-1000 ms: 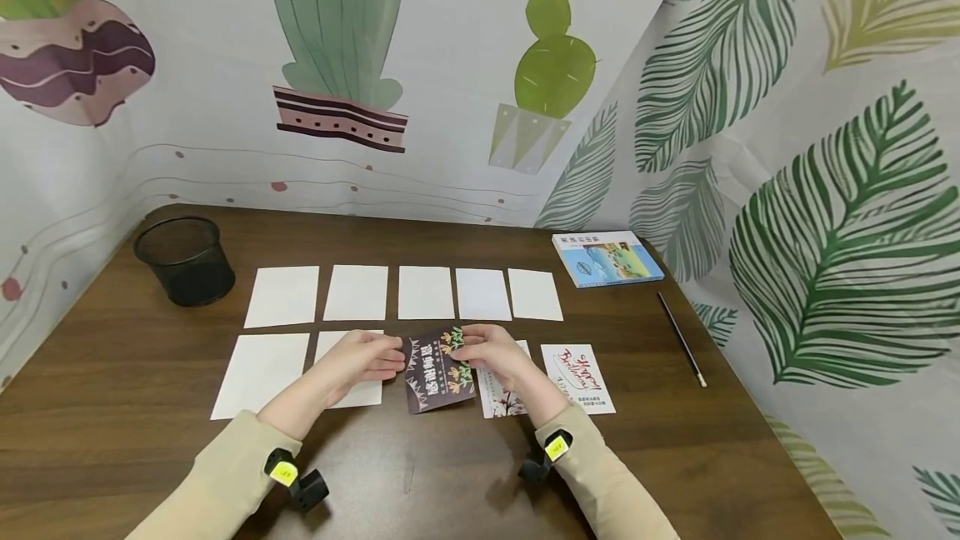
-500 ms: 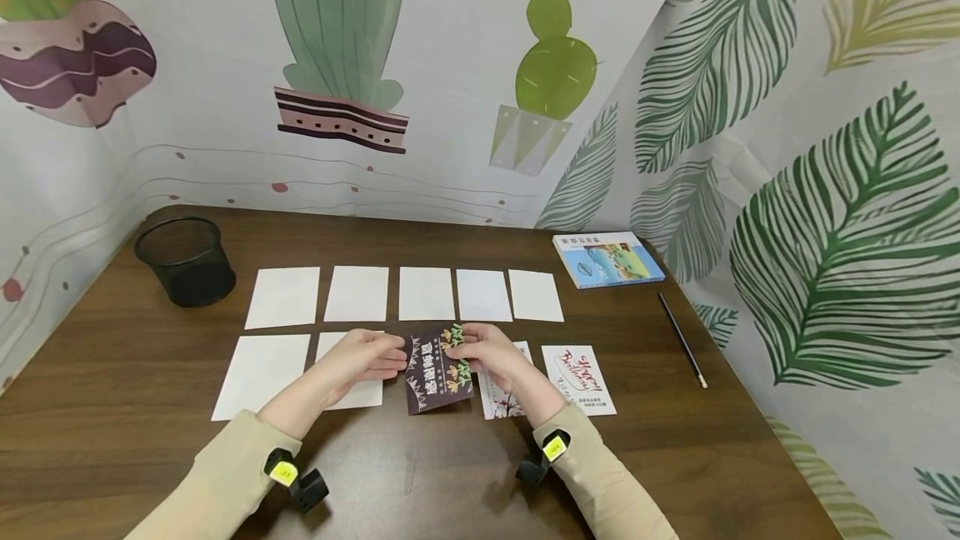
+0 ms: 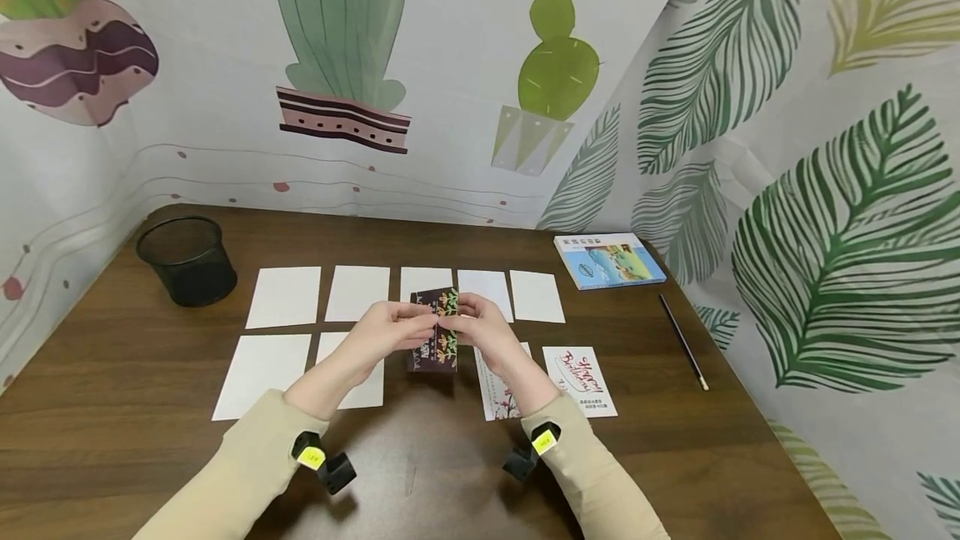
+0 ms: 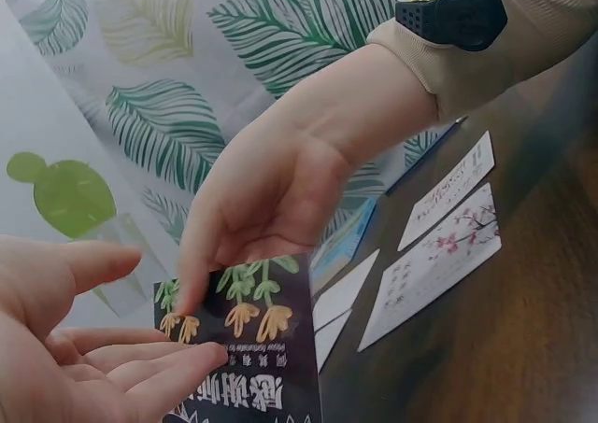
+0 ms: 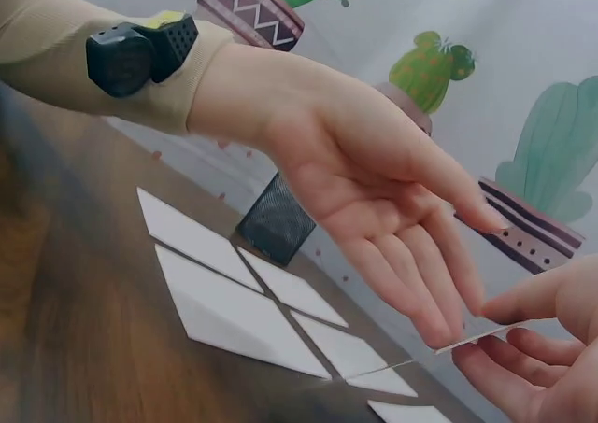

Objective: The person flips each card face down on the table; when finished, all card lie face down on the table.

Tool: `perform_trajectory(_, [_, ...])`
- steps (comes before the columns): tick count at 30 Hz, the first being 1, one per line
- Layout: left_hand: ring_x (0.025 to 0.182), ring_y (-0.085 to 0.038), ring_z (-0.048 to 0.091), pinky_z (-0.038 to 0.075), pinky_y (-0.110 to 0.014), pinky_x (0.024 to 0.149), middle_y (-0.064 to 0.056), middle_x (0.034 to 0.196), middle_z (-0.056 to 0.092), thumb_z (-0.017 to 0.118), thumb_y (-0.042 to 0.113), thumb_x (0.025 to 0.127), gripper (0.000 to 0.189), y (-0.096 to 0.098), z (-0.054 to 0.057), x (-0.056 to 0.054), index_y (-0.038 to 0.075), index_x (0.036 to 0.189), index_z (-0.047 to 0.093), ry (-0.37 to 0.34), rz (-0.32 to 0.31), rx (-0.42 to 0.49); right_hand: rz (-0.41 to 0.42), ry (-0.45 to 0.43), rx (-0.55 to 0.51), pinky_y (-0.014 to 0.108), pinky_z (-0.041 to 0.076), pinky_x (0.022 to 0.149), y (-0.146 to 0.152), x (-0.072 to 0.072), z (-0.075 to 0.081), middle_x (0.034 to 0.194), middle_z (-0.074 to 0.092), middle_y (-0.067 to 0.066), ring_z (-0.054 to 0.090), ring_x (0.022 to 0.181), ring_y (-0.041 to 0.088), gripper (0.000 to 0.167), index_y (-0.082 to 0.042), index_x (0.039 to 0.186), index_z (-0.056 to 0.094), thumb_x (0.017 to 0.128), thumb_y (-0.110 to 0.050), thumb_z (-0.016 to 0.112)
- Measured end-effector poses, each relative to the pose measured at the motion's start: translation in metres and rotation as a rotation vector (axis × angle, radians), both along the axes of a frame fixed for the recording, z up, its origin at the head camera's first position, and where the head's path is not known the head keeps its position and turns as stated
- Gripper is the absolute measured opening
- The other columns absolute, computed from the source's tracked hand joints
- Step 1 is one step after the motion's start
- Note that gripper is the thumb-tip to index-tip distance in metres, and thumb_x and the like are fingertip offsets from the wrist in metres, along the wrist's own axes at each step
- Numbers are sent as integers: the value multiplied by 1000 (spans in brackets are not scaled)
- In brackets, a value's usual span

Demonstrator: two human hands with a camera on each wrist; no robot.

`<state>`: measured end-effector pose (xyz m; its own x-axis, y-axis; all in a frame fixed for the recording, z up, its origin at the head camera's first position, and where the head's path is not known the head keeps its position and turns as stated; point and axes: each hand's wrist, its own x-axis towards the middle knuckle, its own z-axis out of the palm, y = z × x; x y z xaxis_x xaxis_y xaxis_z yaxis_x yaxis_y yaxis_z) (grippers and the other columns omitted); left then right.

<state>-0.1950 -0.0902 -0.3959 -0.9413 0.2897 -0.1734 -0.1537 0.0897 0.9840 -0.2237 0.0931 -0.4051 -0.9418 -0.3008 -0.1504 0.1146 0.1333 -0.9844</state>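
Note:
A dark greeting card (image 3: 446, 354) with white lettering and orange flowers is up off the table in front of the person. The right hand (image 3: 491, 330) pinches its right side, thumb on the front and fingers behind, as the right wrist view shows at the card's thin edge (image 5: 472, 337). Outstretched fingers of the left hand (image 3: 386, 332) reach across the card's printed face, while its thumb stands apart from them in the left wrist view. Beneath the right forearm lies a blossom card (image 3: 497, 397), partly hidden, beside a Happy Birthday card (image 3: 581, 382).
White cards (image 3: 283, 298) form a row behind the hands, with more (image 3: 258, 373) at front left. A black mesh pen holder (image 3: 187, 263) stands at back left. A blue-and-white book (image 3: 613, 262) and a dark pencil (image 3: 682, 340) lie at the right.
The dark card has risen and moved away from the person, now overlapping the back row. Both hands moved with it and closer together; the left fingers now reach over its face.

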Motion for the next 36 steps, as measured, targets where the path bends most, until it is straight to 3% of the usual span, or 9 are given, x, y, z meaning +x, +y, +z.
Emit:
perform_trajectory(4, [119, -31, 61, 49, -41, 102, -24, 128, 62, 71, 20, 89, 57, 4, 5, -2, -9, 134, 52, 44, 11, -49, -10, -5, -52, 33, 57, 87, -5, -1, 4, 111, 60, 14, 63, 89, 12, 47, 8, 132, 47, 92, -9, 63])
perform_trajectory(9, [116, -31, 64, 52, -40, 99, -22, 121, 67, 76, 17, 85, 52, 6, 6, -4, -8, 128, 59, 127, 32, -91, 23, 7, -78, 28, 57, 86, -7, -2, 7, 115, 59, 14, 63, 93, 11, 45, 7, 132, 49, 94, -13, 62])
perform_trajectory(14, [113, -28, 65, 52, -41, 98, -19, 118, 69, 76, 19, 85, 46, 6, 4, -6, -4, 123, 65, 149, 123, -122, 44, 10, -88, 34, 55, 93, -10, -2, 9, 124, 59, 21, 62, 99, 12, 44, 9, 134, 49, 98, -16, 57])
perform_trajectory(17, [113, -27, 65, 52, -42, 99, -20, 121, 68, 73, 20, 88, 44, 5, 2, -6, -5, 123, 65, 138, 148, -93, 44, 15, -103, 40, 54, 95, -10, -2, 9, 125, 59, 22, 63, 96, 10, 42, 11, 133, 49, 100, -16, 53])
perform_trajectory(24, [110, -28, 67, 55, -35, 94, -29, 133, 57, 65, 14, 92, 50, 1, -6, -8, -13, 131, 52, 56, 108, 46, 29, -4, -72, 38, 56, 92, -6, -4, 4, 124, 60, 23, 64, 90, 10, 38, 10, 129, 53, 100, -14, 53])
perform_trajectory(31, [117, -35, 62, 52, -39, 97, -35, 137, 49, 56, 8, 92, 55, -3, -16, -9, -20, 137, 39, 15, 63, 42, 9, -25, -11, 35, 57, 90, 4, -7, -9, 116, 62, 19, 63, 90, 13, 38, 10, 128, 54, 96, -9, 59])
perform_trajectory(36, [116, -31, 60, 52, -41, 99, -34, 136, 50, 49, 5, 92, 52, -5, -21, -8, -20, 137, 39, -16, 77, 11, -36, -20, 29, 36, 56, 91, 15, -11, -18, 116, 61, 20, 63, 93, 13, 38, 9, 128, 54, 93, -4, 61])
